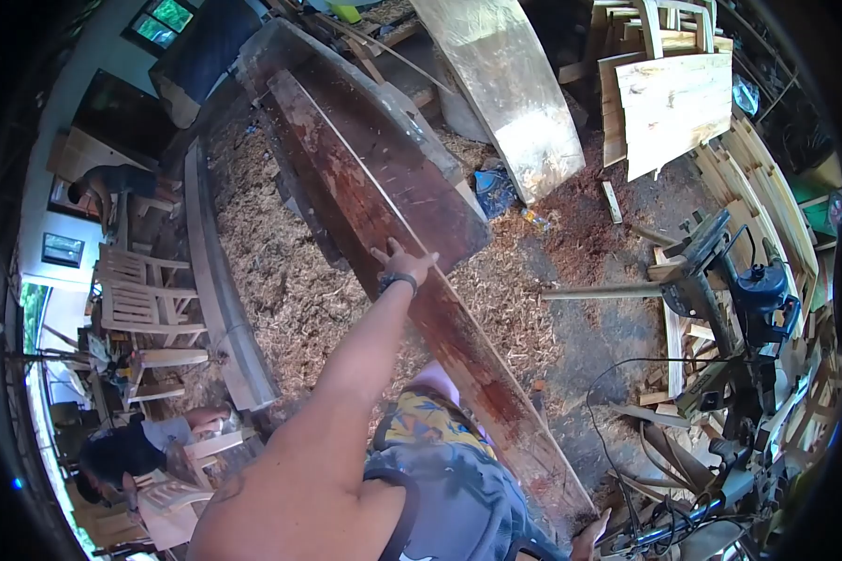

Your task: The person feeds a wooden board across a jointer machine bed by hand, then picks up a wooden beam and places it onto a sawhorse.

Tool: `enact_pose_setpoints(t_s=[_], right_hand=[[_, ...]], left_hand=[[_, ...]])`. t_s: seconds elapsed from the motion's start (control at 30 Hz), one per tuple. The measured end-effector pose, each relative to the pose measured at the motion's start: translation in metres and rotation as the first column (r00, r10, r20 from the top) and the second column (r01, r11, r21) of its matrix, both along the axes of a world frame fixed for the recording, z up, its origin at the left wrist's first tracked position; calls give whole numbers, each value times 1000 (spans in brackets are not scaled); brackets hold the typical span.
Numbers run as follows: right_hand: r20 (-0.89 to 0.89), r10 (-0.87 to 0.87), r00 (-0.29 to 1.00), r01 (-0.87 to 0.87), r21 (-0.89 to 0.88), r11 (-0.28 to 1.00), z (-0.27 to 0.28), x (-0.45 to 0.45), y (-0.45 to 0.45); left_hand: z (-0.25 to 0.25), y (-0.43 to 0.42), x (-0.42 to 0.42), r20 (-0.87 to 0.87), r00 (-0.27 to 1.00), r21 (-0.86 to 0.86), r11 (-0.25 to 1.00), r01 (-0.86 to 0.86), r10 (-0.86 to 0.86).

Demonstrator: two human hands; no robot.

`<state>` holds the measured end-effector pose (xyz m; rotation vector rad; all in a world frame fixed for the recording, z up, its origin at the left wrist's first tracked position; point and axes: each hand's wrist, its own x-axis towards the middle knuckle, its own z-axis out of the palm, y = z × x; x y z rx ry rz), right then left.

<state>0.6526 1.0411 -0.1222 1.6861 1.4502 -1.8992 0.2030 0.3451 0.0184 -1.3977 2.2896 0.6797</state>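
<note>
A long reddish-brown wooden plank [482,360] runs from the far upper left down to the bottom right, beside my body. My left hand [404,264] lies on its upper face with fingers spread and the thumb reaching to the right edge. A dark band circles that wrist. At the plank's near end, my right hand [587,540] grips the corner; the picture's lower edge cuts off part of it. The plank's far part lies over a dark, flat-topped metal table [416,173], a machine bed by its look.
Wood shavings [281,290] cover the floor. To the right stands a machine with a motor [762,290] and a trailing cable. A pale curved panel [515,93] leans at the back. Two people [126,187] work at left near slatted wooden chair parts [150,290].
</note>
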Motion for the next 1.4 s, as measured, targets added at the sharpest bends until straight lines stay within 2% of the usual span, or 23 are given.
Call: enact_pose_setpoints(t_s=[0.1,0.17,0.2,0.3,0.37,0.47,0.57,0.6,0.63,0.8,0.97,1.03,1.13,1.23,1.3,1.37,1.4], right_hand=[[78,-28,997,21,87,996,-4,-6,-9],[77,-85,993,87,-27,996,-4,-13,-17],[82,-89,993,92,-28,995,-4,-16,-24],[129,-38,991,29,72,997,2,-30,-44],[84,-94,992,99,-56,994,5,-37,-57],[102,-94,990,97,-25,995,39,-72,-104],[101,-96,990,107,-114,988,7,-64,-106],[129,-70,989,74,-22,997,20,-79,-125],[132,-70,989,73,-20,997,22,-86,-137],[101,-77,992,90,-134,987,16,-108,-175],[173,-100,980,119,-102,988,18,-142,-219],[188,-79,979,100,-105,989,37,-169,-253],[135,-22,991,47,-183,982,28,-185,-279],[155,-6,988,36,-194,980,14,-202,-311],[110,61,992,-38,-200,979,3,-219,-340],[45,151,987,-137,-227,964,30,-263,-407],[-39,172,984,-176,-308,935,41,-284,-436]], left_hand=[[-6,-12,-8,-24,1000,-16,1000,4,-4],[-7,-22,-13,-23,1000,-19,1000,13,-13],[-9,-28,-17,-27,999,-17,1000,22,-22],[-15,-47,-28,-58,998,-42,998,35,-38],[-17,-61,-36,-63,997,-46,998,38,-41],[-16,-82,-48,-58,997,-52,998,40,-43],[-19,-111,-64,-47,998,-56,997,46,-49],[-25,-123,-71,-18,999,-81,996,45,-47],[-28,-134,-78,12,999,-105,993,46,-45],[-27,-183,-105,-15,995,-106,989,99,-101],[-27,-232,-138,46,994,-131,986,106,-100],[-33,-257,-153,34,996,-123,989,80,-77],[-33,-295,-175,57,993,-136,984,112,-105],[-29,-337,-203,97,986,-166,974,151,-137],[-18,-372,-228,165,967,-178,958,225,-196],[-24,-420,-257,154,970,-234,947,221,-189],[-24,-446,-271,128,970,-234,944,232,-206]])
